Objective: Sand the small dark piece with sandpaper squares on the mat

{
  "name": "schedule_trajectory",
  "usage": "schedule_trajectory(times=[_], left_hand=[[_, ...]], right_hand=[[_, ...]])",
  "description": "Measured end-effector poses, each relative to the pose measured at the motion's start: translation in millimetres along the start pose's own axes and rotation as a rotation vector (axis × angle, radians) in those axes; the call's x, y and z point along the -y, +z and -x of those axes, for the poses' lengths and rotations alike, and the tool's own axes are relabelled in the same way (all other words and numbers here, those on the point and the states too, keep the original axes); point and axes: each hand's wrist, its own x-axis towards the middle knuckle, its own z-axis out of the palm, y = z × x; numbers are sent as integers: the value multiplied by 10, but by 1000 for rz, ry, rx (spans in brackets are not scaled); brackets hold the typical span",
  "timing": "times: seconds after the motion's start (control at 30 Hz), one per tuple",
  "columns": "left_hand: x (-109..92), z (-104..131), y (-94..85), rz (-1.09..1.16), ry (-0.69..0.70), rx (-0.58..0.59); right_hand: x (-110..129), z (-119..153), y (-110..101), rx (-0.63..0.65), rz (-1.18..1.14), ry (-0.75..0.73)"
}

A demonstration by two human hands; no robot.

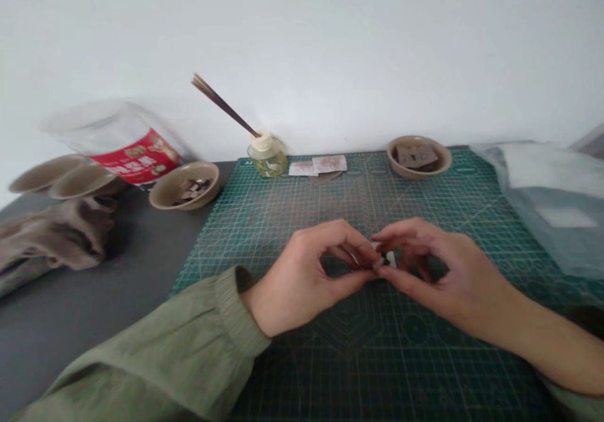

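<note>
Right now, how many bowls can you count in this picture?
4. A far-left bowl, a second bowl overlapping it in view, a third bowl of small pieces left of the mat, and a fourth bowl near its back edge. Others may hide behind the red-labelled container.

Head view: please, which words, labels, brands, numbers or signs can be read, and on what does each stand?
No text reads with certainty.
Red label on the clear container: white characters, too blurred.
Green cutting mat: corner mark and printed markings, too small.
Card in the right-hand bowl: dark marks, unclear whether characters.
Paper slips: faint marks, unreadable.
Bottle: none readable.
</note>
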Motion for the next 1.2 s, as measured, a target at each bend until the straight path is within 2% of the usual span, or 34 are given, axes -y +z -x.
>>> schedule_trajectory(times=[0.17, 0.3, 0.4, 0.57, 0.63, 0.73, 0.97, 1.2], left_hand=[[41, -33, -41, -242, 125, -53], [52, -32, -58, -329, 184, -73], [53, -24, -61, -353, 227, -88], [73, -6, -62, -349, 176, -80], [74, -1, -63, -358, 170, -69], [53, -6, -60, -358, 212, -57], [15, -25, -42, -343, 276, -15], [24, -23, -55, -365, 259, -28]], right_hand=[[-11, -22, -14, 65, -404, 179], [-33, -5, -34, 131, -557, 224], [-43, 3, -44, 148, -543, 202], [-57, -20, -44, -43, -269, 97], [-59, -27, -45, -72, -241, 90], [-47, -25, -58, -28, -310, 111], [3, -33, -79, 184, -581, 267], [-5, -49, -89, 187, -612, 266]])
